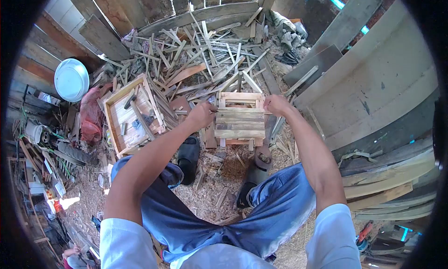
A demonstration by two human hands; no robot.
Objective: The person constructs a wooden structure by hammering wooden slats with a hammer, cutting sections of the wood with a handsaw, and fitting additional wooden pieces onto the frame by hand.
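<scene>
A small slatted wooden piece (240, 122), like a crate or stool, stands on the ground ahead of my feet, with an open gap near its far edge. At its left side my left hand (202, 115) is closed, its fingertips pinched at the edge of a slat. My right hand (276, 105) is closed at the far right corner, fingers against the wood. Whether either hand holds a small part is too small to make out. Left of it lies an open wooden box (112, 124) with a hammer (135, 110) and a clear plastic bag inside.
Scrap wood strips (210, 54) lie heaped beyond the work piece. A metal basin (71, 80) and a red sack (92, 115) are at the left. Large boards (373, 77) lean at the right. Part of another person (77, 258) shows at the lower left.
</scene>
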